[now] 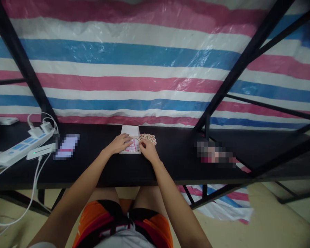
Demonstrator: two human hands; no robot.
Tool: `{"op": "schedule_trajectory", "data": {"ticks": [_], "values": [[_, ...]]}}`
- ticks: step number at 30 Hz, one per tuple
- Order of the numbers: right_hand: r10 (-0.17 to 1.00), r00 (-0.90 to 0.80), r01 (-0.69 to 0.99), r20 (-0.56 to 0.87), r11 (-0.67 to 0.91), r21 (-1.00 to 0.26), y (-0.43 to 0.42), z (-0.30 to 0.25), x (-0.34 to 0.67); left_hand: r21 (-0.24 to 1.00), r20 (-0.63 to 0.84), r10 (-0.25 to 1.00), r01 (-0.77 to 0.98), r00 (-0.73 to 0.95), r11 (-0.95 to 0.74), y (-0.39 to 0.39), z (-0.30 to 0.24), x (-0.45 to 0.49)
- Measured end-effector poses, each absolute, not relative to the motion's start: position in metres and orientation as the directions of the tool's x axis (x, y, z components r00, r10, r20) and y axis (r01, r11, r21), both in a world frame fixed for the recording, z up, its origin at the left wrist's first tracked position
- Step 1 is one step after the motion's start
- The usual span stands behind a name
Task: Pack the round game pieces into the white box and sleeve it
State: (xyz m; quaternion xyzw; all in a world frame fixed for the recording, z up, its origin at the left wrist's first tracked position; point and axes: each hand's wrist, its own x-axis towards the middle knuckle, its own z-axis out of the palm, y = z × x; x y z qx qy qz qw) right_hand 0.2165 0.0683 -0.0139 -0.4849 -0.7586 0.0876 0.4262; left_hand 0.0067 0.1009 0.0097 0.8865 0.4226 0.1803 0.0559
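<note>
A small white box [132, 152] lies on the black table with its white lid part [130, 130] at the far side. Inside it sits a white sheet or packet with pink print [132, 146]. My left hand [119, 143] lies over the box's left side, fingers stretched out onto the printed piece. At the box's right edge, my right hand [149, 151] has its fingers curled together in a pinch; whatever they hold is too small to make out. Just beyond it, several small round wooden-looking pieces [150, 138] are laid out close together, partly behind the hand.
On the left are a white power strip [23, 144] with plugs and cables, a white device [41, 151] and a blurred-out phone-like object [67, 147]. A pixelated item [215, 154] lies at the right. Black metal posts [209, 117] frame the black table [178, 168]; striped plastic sheeting [134, 79] hangs behind.
</note>
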Motion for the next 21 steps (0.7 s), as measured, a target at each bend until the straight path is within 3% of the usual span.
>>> {"op": "schedule_trajectory", "data": {"ticks": [9,21], "values": [[0.816,-0.161,0.665,0.556,0.505,-0.55,0.067,-0.014,0.217,0.213,0.304,0.718,0.689,0.627,-0.692,0.089,0.015,0.014],[0.806,-0.16,0.648,0.57,0.522,-0.555,0.066,-0.014,0.218,0.46,0.342,0.789,0.642,0.51,-0.614,0.096,0.004,0.013]]}}
